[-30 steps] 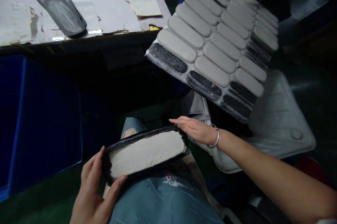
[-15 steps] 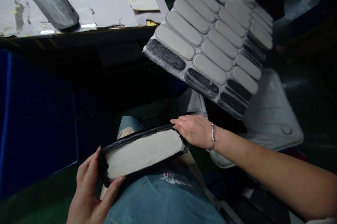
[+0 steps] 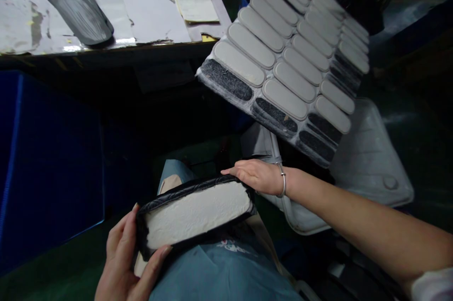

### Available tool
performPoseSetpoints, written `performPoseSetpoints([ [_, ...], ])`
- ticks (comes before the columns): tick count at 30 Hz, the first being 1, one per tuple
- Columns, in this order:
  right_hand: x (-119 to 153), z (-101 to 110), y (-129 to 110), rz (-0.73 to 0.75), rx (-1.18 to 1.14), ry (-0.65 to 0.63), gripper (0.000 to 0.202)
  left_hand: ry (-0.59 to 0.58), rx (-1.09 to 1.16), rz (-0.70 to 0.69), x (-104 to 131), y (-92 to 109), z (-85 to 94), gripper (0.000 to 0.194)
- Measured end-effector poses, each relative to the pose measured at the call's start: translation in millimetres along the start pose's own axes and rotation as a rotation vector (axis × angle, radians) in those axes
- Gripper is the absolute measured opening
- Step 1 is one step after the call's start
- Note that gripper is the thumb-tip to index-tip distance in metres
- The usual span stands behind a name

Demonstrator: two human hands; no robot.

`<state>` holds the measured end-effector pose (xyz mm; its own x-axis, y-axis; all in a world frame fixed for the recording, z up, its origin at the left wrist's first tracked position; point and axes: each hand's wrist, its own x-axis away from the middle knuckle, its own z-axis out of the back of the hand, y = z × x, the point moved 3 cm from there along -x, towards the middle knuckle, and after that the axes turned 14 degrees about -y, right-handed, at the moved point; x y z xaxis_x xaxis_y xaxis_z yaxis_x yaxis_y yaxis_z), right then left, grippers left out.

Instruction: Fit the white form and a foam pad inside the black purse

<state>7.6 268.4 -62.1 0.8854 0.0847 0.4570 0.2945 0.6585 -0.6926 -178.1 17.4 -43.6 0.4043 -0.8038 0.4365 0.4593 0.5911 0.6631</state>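
Observation:
An oblong pad (image 3: pixel 200 213) lies across my lap, its off-white underside facing up and a black, glossy, ridged cover folded round its rim. My left hand (image 3: pixel 129 256) grips the left end, thumb on the near edge of the underside and fingers round the far side. At the far right corner, my right hand (image 3: pixel 256 176) holds the black rim, its fingers together and stretched along the edge. The right thumb is hidden. Under the pad is my teal apron (image 3: pixel 226 275) with a white and red print.
A tilted board (image 3: pixel 293 70) with rows of grey oblong pieces and several dark oblong spots stands ahead right. Behind it is a pale plastic tray (image 3: pixel 375 150). A worktable (image 3: pixel 152 13) holds a grey sole-shaped piece (image 3: pixel 76 11) and a notepad (image 3: pixel 194 1). A blue bin (image 3: pixel 53 164) stands left.
The view has shifted a little, so the surroundings sit lower and further right. My right fingers have flattened and slid slightly left along the black rim. The left hand keeps its grip.

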Motion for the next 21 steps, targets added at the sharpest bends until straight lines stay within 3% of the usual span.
performPoseSetpoints([
  [5,-1,10,-9,-0.092,0.141,-0.028,0.042,-0.043,-0.06,-0.042,-1,1,2.1,0.078],
  [8,4,4,-5,-0.117,-0.017,0.048,0.046,-0.038,-0.086,-0.115,-3,2,3.8,0.077],
  [10,10,-12,-3,-0.134,-0.297,0.213,0.052,-0.024,-0.093,-0.16,-4,1,4.4,0.078],
  [13,20,-55,-4,-0.226,-0.774,0.664,0.064,-0.027,-0.107,-0.221,-6,-1,4.3,0.077],
  [15,20,-89,-14,-0.319,-0.874,0.846,0.07,-0.028,-0.118,-0.271,-7,-1,4.2,0.076],
  [17,16,-113,-26,-0.355,-0.969,1.038,0.063,-0.008,-0.12,-0.328,-7,0,4.5,0.076],
  [21,1,-122,-44,-0.502,-0.972,1.268,0.063,-0.004,-0.109,-0.343,-8,-2,4.5,0.076],
])
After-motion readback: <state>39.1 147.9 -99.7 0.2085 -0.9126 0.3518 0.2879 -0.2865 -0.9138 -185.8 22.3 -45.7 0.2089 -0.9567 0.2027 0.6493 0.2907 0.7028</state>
